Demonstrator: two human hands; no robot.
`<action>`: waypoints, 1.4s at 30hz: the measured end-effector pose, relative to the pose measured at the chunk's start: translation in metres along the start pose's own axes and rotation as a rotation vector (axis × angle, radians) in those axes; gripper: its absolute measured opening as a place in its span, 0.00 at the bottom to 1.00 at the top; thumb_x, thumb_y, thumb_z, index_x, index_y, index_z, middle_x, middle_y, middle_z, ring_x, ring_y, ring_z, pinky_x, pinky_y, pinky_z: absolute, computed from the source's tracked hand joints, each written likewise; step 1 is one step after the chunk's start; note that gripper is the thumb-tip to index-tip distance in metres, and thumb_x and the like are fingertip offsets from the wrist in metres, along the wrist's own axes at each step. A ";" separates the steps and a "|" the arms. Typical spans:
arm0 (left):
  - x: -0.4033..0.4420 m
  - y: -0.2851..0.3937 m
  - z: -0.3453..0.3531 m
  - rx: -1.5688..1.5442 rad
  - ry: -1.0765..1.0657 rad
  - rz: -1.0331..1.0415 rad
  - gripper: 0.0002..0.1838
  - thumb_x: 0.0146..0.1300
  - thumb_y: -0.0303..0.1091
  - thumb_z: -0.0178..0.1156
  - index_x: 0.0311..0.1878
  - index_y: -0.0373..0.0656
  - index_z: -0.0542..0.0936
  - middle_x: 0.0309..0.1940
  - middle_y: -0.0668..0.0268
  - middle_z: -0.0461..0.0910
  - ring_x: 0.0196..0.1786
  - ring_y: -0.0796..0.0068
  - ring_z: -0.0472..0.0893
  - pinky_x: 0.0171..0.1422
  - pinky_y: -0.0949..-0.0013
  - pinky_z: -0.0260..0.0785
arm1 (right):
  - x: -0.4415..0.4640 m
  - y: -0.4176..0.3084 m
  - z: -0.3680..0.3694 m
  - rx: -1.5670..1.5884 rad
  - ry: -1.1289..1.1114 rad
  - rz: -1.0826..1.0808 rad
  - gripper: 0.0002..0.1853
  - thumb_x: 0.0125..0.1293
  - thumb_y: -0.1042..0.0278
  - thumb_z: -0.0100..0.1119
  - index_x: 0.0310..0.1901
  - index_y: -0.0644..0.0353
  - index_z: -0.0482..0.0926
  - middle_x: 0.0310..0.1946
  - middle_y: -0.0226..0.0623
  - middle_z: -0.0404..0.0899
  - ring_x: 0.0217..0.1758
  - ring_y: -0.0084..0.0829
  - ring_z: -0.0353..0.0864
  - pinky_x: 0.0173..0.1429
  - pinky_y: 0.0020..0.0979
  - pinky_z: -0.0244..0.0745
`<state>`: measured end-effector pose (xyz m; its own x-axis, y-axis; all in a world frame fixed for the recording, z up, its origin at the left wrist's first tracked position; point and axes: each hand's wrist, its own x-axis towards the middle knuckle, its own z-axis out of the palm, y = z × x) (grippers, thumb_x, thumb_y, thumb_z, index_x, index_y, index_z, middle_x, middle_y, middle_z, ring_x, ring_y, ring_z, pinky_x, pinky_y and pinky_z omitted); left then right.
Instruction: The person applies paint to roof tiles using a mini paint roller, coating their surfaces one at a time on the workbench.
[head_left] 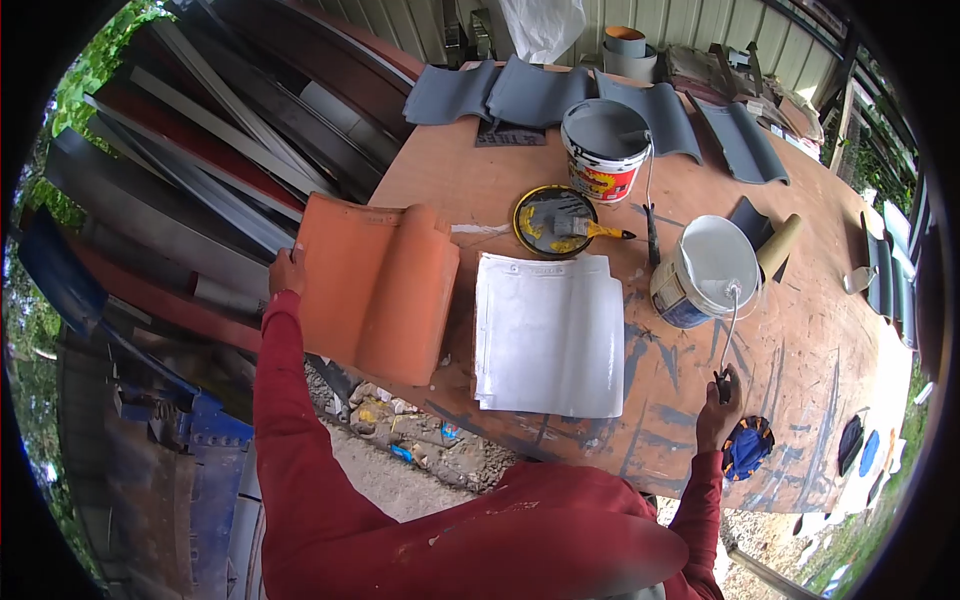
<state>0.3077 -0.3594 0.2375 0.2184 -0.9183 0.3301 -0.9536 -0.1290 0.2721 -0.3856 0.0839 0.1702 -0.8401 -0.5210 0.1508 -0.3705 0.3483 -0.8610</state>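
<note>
My left hand (286, 274) is closed on the left edge of an orange clay roof tile (365, 295), which lies at the table's left side, partly past its edge. Beside it sits a roof tile coated in white paint (550, 340). Down at the right, my right hand (718, 415) grips the dark handle of a paint roller (723, 380). The roller's thin wire frame runs up to a white bucket (676, 285), where its head rests at the rim. White paint coats the bucket's inside.
A bucket of grey paint (600, 165) stands behind a round lid (525, 238) bearing a paintbrush (590, 230). Grey roof tiles (540, 90) line the table's back edge. Long metal sheets (180, 230) are stacked at left. A dark blue round item (748, 448) lies near my right hand.
</note>
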 end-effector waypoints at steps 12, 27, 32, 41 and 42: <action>-0.108 0.070 -0.125 -0.103 0.242 -0.261 0.34 0.74 0.68 0.45 0.52 0.44 0.84 0.43 0.51 0.86 0.48 0.43 0.84 0.49 0.47 0.74 | 0.017 0.015 -0.021 -0.088 0.013 -0.089 0.25 0.62 0.77 0.63 0.63 0.58 0.79 0.38 0.37 0.83 0.40 0.31 0.81 0.49 0.33 0.76; -0.295 0.222 -0.293 0.318 0.603 0.308 0.27 0.74 0.61 0.53 0.50 0.45 0.85 0.42 0.60 0.86 0.44 0.52 0.85 0.44 0.56 0.75 | 0.046 -0.027 -0.063 0.615 -0.315 -0.025 0.18 0.73 0.63 0.63 0.57 0.68 0.80 0.34 0.31 0.79 0.32 0.20 0.77 0.38 0.29 0.83; -0.372 0.301 -0.305 0.231 0.443 0.361 0.28 0.73 0.61 0.54 0.46 0.42 0.84 0.38 0.59 0.85 0.41 0.51 0.85 0.40 0.55 0.74 | 0.051 -0.027 -0.122 1.060 -0.755 0.216 0.15 0.79 0.65 0.52 0.56 0.67 0.78 0.32 0.32 0.77 0.28 0.21 0.75 0.32 0.27 0.79; -0.501 0.430 -0.224 -0.213 0.128 0.359 0.24 0.70 0.53 0.63 0.39 0.37 0.82 0.30 0.52 0.81 0.33 0.47 0.81 0.38 0.56 0.72 | 0.029 0.058 -0.269 1.346 -0.899 0.430 0.18 0.80 0.64 0.50 0.64 0.65 0.74 0.33 0.37 0.78 0.28 0.24 0.74 0.29 0.28 0.78; -0.511 0.443 -0.207 -0.279 0.098 0.361 0.23 0.70 0.53 0.63 0.38 0.37 0.82 0.29 0.52 0.80 0.32 0.47 0.80 0.37 0.55 0.71 | 0.025 0.066 -0.285 1.341 -0.858 0.415 0.19 0.79 0.64 0.51 0.64 0.65 0.75 0.33 0.37 0.78 0.28 0.24 0.75 0.28 0.28 0.78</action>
<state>-0.1837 0.1300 0.3771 -0.0860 -0.8447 0.5283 -0.8827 0.3105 0.3527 -0.5439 0.3157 0.2552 -0.1681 -0.9819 -0.0870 0.7800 -0.0786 -0.6208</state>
